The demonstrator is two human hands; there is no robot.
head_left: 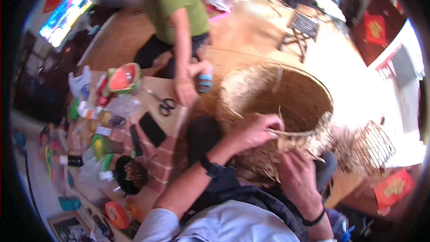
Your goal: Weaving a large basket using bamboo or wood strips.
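Note:
A large round woven straw basket [242,85] rests tilted against my legs, its mouth facing up and away. My left hand [257,131] is at the near rim, thumb and fingers pinched together on a thin straw strand [281,113] that pokes up beside the fingertips. Just below and to the right, my right hand [299,175] presses against the outside of the rim with its fingers curled. What lies between those fingers is blurred and hidden. Loose fibres stick out along the rough rim near both hands.
A low table [177,114] at left holds scissors [166,106], a black phone [152,129], a cut watermelon [125,78], a dark bowl [131,175] and bottles. Another person [181,13] in green sits beyond it. Bundled straw [369,148] lies right; a folding stool [304,27] stands behind.

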